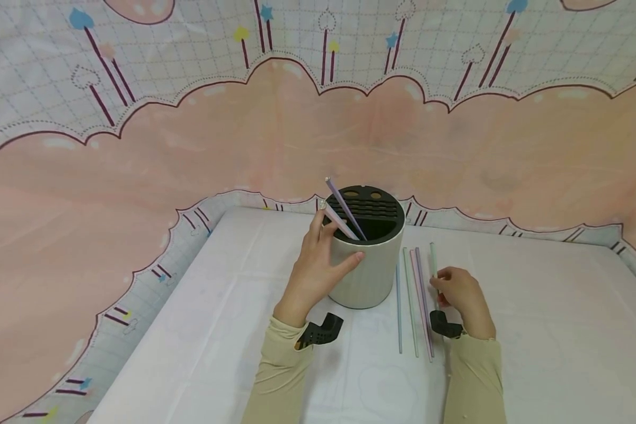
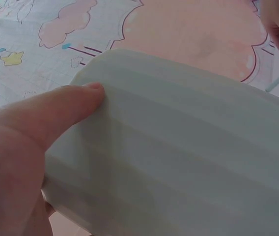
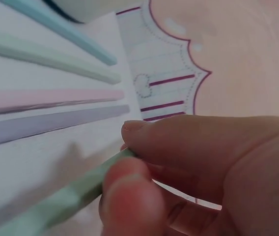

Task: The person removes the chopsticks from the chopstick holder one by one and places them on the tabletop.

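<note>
My left hand (image 1: pixel 312 265) holds a ribbed, pale grey utensil holder (image 1: pixel 357 277) with a black slotted top. Its thumb (image 2: pixel 70 108) lies along the side wall, while the fingers reach up the left side to the rim. A purple chopstick (image 1: pixel 341 203) and a pink chopstick (image 1: pixel 341 222) lean out of the opening, the pink one's upper end right at those fingertips. To the right of the holder, my right hand (image 1: pixel 463 294) pinches a light green chopstick (image 3: pixel 66 196) between thumb and fingers, close over the table.
Between holder and right hand lie a blue chopstick (image 1: pixel 400 318), another green one (image 1: pixel 410 306), a pink one (image 1: pixel 420 294) and a purple one (image 1: pixel 421 282), side by side on the white tabletop (image 1: pixel 201 347). A patterned cloth (image 1: pixel 350 135) borders the table's back and left.
</note>
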A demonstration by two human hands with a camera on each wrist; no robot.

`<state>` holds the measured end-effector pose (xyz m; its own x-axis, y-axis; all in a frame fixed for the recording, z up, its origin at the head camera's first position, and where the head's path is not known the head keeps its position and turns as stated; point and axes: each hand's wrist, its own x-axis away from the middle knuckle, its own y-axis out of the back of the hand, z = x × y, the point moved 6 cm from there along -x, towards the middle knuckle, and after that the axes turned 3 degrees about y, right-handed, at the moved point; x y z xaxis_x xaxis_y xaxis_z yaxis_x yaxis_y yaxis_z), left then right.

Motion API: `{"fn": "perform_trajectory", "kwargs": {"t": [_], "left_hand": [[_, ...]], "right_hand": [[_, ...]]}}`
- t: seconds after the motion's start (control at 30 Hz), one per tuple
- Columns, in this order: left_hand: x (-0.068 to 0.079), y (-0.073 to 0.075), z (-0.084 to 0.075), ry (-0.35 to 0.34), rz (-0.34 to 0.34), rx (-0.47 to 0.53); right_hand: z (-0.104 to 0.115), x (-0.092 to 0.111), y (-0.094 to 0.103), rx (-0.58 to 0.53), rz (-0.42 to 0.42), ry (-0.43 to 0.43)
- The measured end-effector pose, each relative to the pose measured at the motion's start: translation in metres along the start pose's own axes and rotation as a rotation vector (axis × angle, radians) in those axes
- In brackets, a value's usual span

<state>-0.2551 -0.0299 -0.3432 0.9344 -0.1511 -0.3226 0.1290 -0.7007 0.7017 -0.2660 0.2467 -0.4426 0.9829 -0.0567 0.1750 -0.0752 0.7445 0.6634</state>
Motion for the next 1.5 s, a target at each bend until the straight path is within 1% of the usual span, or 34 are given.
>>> {"fn": "perform_trajectory", "kwargs": {"t": [0.2, 0.3, 0.4, 0.5, 0.6, 0.67, 0.7, 0.77, 0.83, 0.93, 1.03, 1.1, 1.2, 1.27, 1.33, 1.37, 1.43, 1.5], "left_hand": [[0.000, 0.000, 0.000, -0.007, -0.003, 0.007], [0.000, 0.000, 0.000, -0.006, -0.001, 0.005], [-0.001, 0.000, 0.000, -0.002, 0.000, 0.000], [-0.001, 0.001, 0.000, 0.001, 0.002, -0.003], [-0.001, 0.001, 0.000, 0.004, 0.003, -0.004], [-0.001, 0.001, 0.000, 0.005, 0.004, -0.004], [-0.001, 0.001, 0.000, 0.007, 0.004, -0.004], [-0.001, 0.001, 0.001, 0.010, 0.005, -0.004], [-0.001, 0.000, 0.001, 0.009, 0.006, -0.002], [-0.001, 0.000, 0.001, 0.008, 0.006, -0.002], [-0.001, 0.000, 0.000, 0.004, 0.007, 0.002], [0.000, 0.001, -0.001, 0.006, 0.010, 0.005], [0.000, 0.001, -0.001, 0.007, 0.015, 0.008], [0.000, 0.001, -0.001, 0.007, 0.015, 0.008], [0.000, 0.001, -0.001, 0.005, 0.014, 0.008], [0.001, 0.001, 0.000, 0.003, 0.013, 0.008], [0.001, 0.001, 0.000, 0.002, 0.011, 0.010], [0.001, 0.002, 0.000, 0.002, 0.010, 0.009]], "right_hand": [[-0.004, 0.000, -0.001, -0.011, -0.034, -0.023], [-0.001, 0.001, -0.001, -0.009, -0.044, -0.028], [0.005, 0.002, 0.000, 0.004, -0.038, -0.023], [0.012, 0.002, 0.001, 0.000, -0.029, -0.007], [0.017, 0.003, 0.005, -0.007, -0.036, 0.028], [0.020, 0.003, 0.007, -0.009, -0.048, 0.052], [0.022, 0.003, 0.008, -0.015, -0.068, 0.064], [0.028, 0.005, 0.011, -0.032, -0.100, 0.107], [0.036, 0.007, 0.014, -0.045, -0.149, 0.157], [0.053, 0.012, 0.019, -0.078, -0.252, 0.246], [0.072, 0.019, 0.022, -0.099, -0.392, 0.335], [0.085, 0.025, 0.024, -0.119, -0.484, 0.417], [0.105, 0.035, 0.024, -0.115, -0.633, 0.574], [0.116, 0.042, 0.022, -0.121, -0.702, 0.677], [0.125, 0.049, 0.020, -0.121, -0.743, 0.761], [0.128, 0.051, 0.018, -0.130, -0.757, 0.789], [0.134, 0.056, 0.016, -0.148, -0.780, 0.826], [0.140, 0.058, 0.013, -0.147, -0.785, 0.848]]}}
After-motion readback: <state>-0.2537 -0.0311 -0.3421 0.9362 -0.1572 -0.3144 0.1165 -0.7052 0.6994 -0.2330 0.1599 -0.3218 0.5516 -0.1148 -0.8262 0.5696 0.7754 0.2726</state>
